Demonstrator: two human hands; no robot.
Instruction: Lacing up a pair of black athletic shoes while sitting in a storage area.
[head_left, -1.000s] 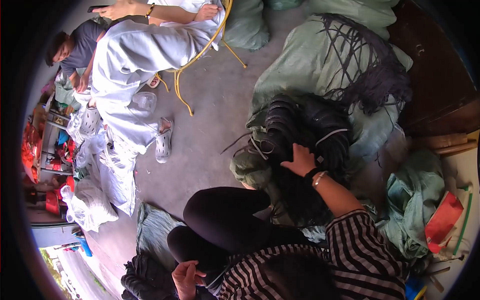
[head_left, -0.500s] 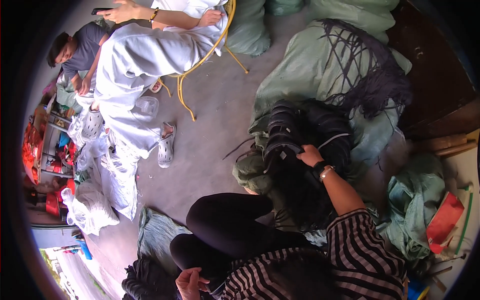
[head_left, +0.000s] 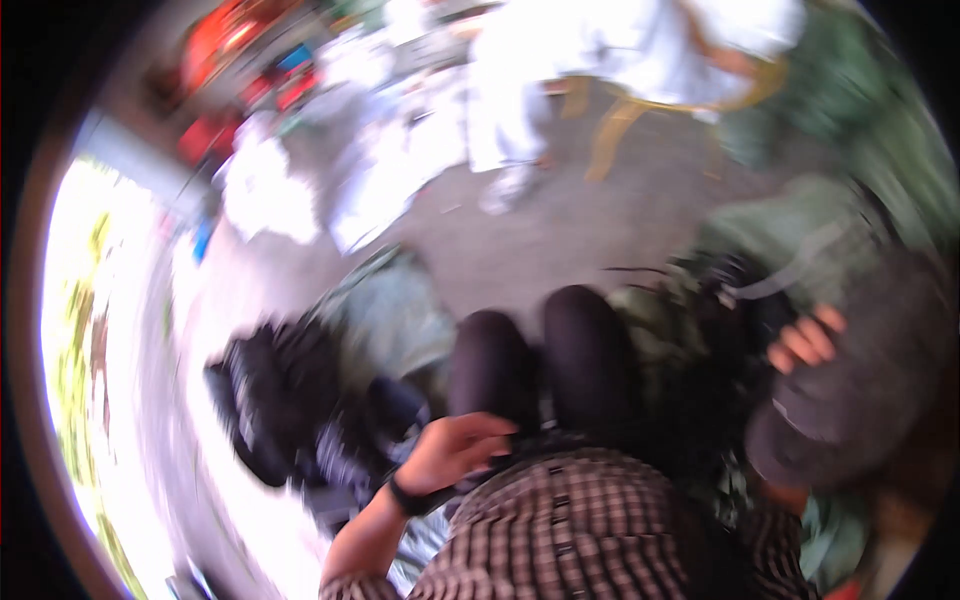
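My right hand [head_left: 808, 340] is at the right, with its fingers curled over the edge of a dark grey cap-like piece [head_left: 860, 390]. This piece hides most of my right forearm and palm. Beside it lies a heap of black goods [head_left: 735, 300], blurred, on green sacking. Over my lap, close to my waist, my left hand [head_left: 460, 450] has its fingers loosely stretched out and holds nothing that I can see. Left of my legs, another pile of black goods [head_left: 285, 390] sits next to a pale green sack [head_left: 395, 310].
A person in white [head_left: 620, 60] sits on a yellow-framed chair [head_left: 610, 130] across the grey floor [head_left: 590, 220]. White plastic bags [head_left: 270, 190] and red items [head_left: 210, 135] stand at the far left. Large green sacks [head_left: 830, 90] fill the far right. Bright daylight enters at the left.
The view has swung left and blurred. My right hand has left the black heap's strap area and now holds up the dark grey piece. My left hand shows more fully over my lap.
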